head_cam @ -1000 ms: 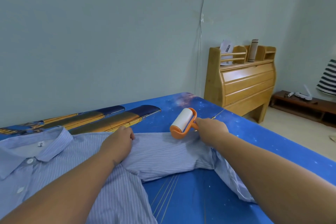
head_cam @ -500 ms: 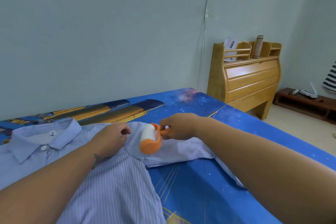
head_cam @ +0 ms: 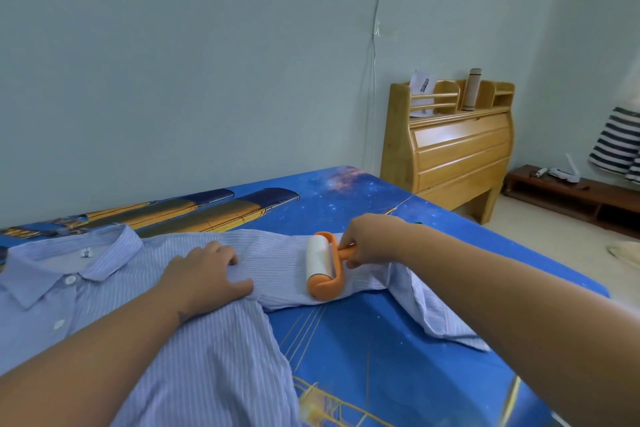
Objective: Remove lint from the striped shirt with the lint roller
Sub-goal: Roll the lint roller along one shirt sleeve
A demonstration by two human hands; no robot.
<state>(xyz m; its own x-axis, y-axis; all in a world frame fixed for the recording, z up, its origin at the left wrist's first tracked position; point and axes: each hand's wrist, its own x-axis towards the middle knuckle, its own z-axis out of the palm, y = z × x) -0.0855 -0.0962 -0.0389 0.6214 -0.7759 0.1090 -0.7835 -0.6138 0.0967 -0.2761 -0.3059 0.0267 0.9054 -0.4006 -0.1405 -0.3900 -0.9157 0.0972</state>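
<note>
Pale blue white-striped shirt (head_cam: 214,350), orange lint roller (head_cam: 323,265) with white roll, starry blue bedsheet (head_cam: 381,350)

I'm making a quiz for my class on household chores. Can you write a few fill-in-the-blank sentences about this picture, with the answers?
1. The right hand holds the lint roller by its ____ handle.
2. The roller rests on the striped shirt's ____.
3. The left hand presses flat on the ____.
4. The shirt lies on a ____ bedsheet printed with stars.

Answers: orange; sleeve; shirt; blue
</note>
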